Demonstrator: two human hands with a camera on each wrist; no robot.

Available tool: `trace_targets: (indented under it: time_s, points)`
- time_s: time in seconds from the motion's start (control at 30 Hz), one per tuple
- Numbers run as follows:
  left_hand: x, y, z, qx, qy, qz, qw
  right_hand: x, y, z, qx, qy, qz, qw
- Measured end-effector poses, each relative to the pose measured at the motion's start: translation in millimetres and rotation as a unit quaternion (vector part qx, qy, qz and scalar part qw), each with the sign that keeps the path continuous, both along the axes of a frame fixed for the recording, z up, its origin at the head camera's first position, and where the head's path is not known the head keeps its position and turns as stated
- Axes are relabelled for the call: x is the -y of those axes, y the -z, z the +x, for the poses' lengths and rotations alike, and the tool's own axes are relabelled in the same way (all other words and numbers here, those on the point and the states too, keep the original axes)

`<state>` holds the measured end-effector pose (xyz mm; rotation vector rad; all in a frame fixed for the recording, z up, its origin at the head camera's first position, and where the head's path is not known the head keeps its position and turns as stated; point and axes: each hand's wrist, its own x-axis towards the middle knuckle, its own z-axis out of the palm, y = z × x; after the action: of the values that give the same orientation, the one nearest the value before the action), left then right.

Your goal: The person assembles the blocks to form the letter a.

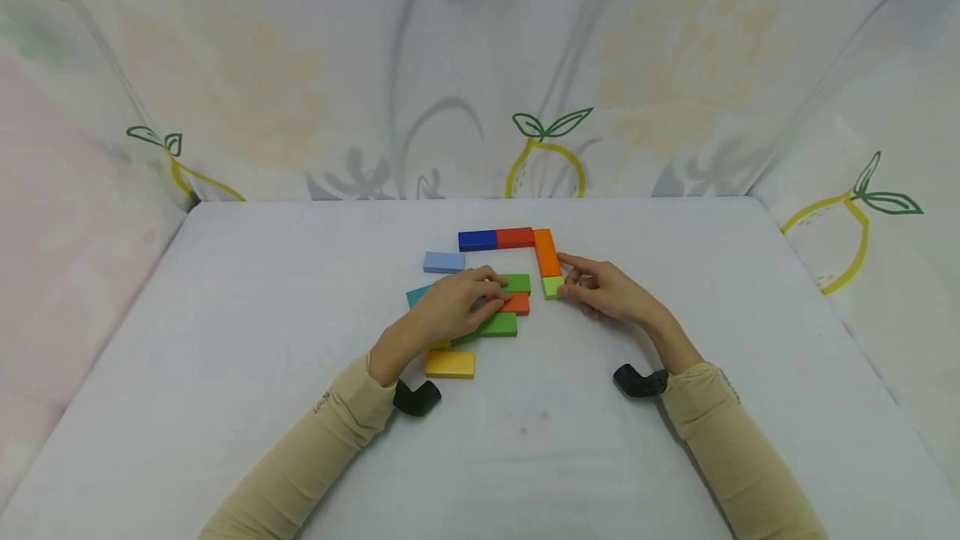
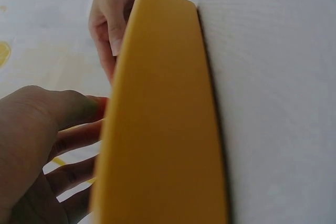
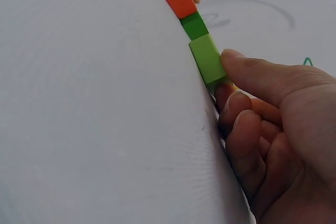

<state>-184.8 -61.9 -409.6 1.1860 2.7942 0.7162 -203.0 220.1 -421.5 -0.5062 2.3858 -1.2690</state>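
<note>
In the head view my left hand [image 1: 456, 307] reaches over a cluster of small coloured blocks. Its thumb and fingertips close on the left end of a red-orange block [image 1: 516, 303], which lies between a green block [image 1: 517, 282] and a nearer green block [image 1: 501, 325]. To the right, my right hand [image 1: 609, 290] pinches a light green block [image 1: 552, 287] by thumb and fingers, its index finger stretched along an orange block [image 1: 547, 252]. The light green block [image 3: 208, 60] touches the orange block's near end. My left palm covers part of the cluster.
A dark blue block [image 1: 477, 241] and a red block [image 1: 514, 237] form a row meeting the orange one's far end. A light blue block [image 1: 444, 262] lies left of them, a teal block [image 1: 417, 296] partly under my left hand. A yellow block [image 1: 450, 364] sits nearest me.
</note>
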Motion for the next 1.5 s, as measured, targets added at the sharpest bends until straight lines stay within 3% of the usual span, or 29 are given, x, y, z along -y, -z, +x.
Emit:
trace_targets:
  time_s: [0.27,0.5,0.67,0.77,1.0,1.1,1.27,1.5]
  points:
    - [0.3,-3.0,0.0,0.007,0.003,0.000,1.0000,0.9,1.0,0.3,-0.009,0.009,0.009,1.000]
    - [9.4,-13.9,-14.2,0.065,0.017,0.018,0.9976,2.0,0.2,1.1,-0.007,0.019,0.004,1.000]
    - [1.4,-23.0,-34.7,0.019,0.009,-0.028,0.9994,0.5,0.0,-3.4,-0.004,0.040,0.006,0.999]
    - [-7.4,-23.2,-44.5,-0.010,0.003,-0.064,0.9979,-0.4,3.7,-3.8,-0.031,0.047,0.007,0.998]
    - [-16.8,-19.7,-52.4,0.005,-0.014,-0.110,0.9938,-3.5,15.4,-2.9,-0.174,0.065,-0.045,0.982]
    - [-16.2,-15.9,-53.7,0.004,-0.011,-0.113,0.9935,-3.7,18.3,-2.6,-0.179,0.048,-0.039,0.982]
    - [-14.5,-15.0,-57.8,0.005,-0.002,-0.106,0.9943,-2.3,17.9,-1.9,-0.165,0.009,0.024,0.986]
    - [-12.8,-16.3,-63.9,0.015,0.006,-0.092,0.9956,-0.7,18.1,-2.8,-0.177,0.003,0.043,0.983]
